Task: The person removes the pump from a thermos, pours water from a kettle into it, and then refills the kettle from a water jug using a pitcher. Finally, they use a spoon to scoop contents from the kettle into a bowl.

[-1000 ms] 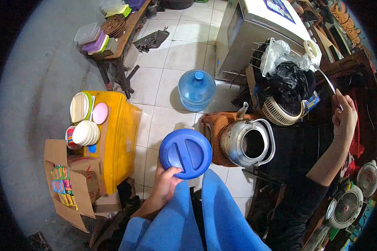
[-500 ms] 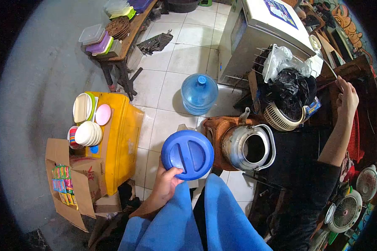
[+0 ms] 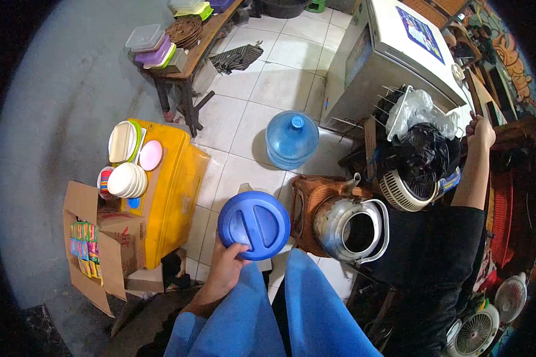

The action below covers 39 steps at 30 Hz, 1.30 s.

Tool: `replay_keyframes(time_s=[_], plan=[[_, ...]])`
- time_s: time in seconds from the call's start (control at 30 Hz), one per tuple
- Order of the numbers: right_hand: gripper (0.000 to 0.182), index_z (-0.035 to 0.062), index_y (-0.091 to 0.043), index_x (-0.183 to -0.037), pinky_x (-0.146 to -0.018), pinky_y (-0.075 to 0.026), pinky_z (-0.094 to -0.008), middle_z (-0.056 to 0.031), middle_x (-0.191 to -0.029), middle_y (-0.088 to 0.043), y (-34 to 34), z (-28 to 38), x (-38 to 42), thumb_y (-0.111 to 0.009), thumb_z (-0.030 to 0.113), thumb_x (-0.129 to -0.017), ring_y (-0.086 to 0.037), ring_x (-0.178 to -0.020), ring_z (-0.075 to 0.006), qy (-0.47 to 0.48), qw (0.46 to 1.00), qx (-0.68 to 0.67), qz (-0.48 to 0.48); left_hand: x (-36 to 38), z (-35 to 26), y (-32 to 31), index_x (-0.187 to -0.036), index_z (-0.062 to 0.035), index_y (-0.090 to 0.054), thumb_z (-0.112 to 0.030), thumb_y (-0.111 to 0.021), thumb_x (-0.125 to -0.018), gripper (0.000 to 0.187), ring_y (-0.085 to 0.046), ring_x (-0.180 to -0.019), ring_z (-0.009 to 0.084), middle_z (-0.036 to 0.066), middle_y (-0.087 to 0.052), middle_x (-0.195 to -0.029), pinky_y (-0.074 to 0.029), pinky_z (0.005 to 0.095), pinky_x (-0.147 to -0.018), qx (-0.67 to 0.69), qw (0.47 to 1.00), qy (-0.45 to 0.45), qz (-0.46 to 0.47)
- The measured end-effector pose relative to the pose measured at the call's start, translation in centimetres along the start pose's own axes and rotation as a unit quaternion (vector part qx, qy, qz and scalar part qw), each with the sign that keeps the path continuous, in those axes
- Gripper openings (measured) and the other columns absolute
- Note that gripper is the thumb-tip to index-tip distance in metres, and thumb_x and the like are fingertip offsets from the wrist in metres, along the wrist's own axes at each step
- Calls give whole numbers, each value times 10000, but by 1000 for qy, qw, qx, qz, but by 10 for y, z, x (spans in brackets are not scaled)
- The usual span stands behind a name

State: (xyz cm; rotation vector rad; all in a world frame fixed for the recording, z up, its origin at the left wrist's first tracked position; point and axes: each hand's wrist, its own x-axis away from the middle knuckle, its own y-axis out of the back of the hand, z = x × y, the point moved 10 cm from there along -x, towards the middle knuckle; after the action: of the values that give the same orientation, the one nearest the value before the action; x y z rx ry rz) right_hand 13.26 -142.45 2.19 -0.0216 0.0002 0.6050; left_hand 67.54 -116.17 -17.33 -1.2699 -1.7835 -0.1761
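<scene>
A round blue lid point(image 3: 254, 226) with a raised bar across its top is in my left hand point(image 3: 227, 268). My thumb lies on its rim and the other fingers go underneath; whether a container sits below it is hidden. Just right of the lid, a metal kettle point(image 3: 333, 229) stands with its wide mouth uncovered. My right arm stretches far to the right, beyond the kettle. My right hand point(image 3: 481, 132) is closed beside a white wire rack, its fingers curled. What it holds, if anything, I cannot make out.
A blue water jug point(image 3: 292, 141) stands on the tiles point(image 3: 235, 128) ahead. On the left are a yellow box point(image 3: 175, 190) bearing bowls and a carton point(image 3: 114, 262) of sachets. To the right are a white freezer point(image 3: 393, 56), black plastic bags point(image 3: 426, 152) and a cream basket point(image 3: 402, 193).
My right hand has drawn slightly leftward, and the pale handle seen in it earlier no longer shows clearly. The lid has shifted a little left and down in view, still in my left hand.
</scene>
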Motion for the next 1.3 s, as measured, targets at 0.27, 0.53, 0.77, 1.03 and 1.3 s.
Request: replay_keyframes(time_s=[0.27,0.53,0.77,1.03,1.3], plan=[[124,-55,-483,-742,-382,-368,-238,-116,-627,-525,-22,-31,-49,-374,2,-759,-509,-498,-148,-15,999,0,-52,-13,1,-26,-1196,-169,-269,8,-498,-647,621,-462,-970,238,88,-398,-1098,-468,401,-722,71,997,-19,-10],[145,-82,-404,-887,-496,-497,-263,-198,-817,-551,-86,-97,-118,-313,-16,-795,-595,-668,-228,-78,992,-87,41,-18,-7,-61,-1203,-104,-285,1,-476,-677,569,-490,-964,246,116,-419,-1103,-464,389,-758,87,995,-48,-31],[192,-92,-426,-924,-498,-505,-253,-184,-815,-567,-144,-136,-113,-314,32,-828,-597,-674,-209,-148,982,-95,71,-26,-5,-73,-1201,-115,-278,-17,-488,-677,572,-532,-877,216,97,-447,-1061,-489,334,-708,69,994,-50,-71],[234,-94,-472,-822,-502,-511,-273,-181,-790,-554,-190,-170,-122,-296,59,-840,-605,-683,-225,-165,979,-112,44,-29,-2,-77,-1209,-129,-256,-24,-514,-644,630,-481,-959,239,105,-421,-1081,-461,367,-756,96,988,-47,-110],[336,-1,-259,-1048,-406,-434,-249,-202,-786,-537,-200,-197,-162,-413,-48,-754,-556,-532,-201,-131,989,-68,-7,-32,-6,-82,-1214,-153,-244,-21,-530,-616,676,-447,-992,254,98,-393,-1103,-442,403,-751,116,986,-66,-104]])
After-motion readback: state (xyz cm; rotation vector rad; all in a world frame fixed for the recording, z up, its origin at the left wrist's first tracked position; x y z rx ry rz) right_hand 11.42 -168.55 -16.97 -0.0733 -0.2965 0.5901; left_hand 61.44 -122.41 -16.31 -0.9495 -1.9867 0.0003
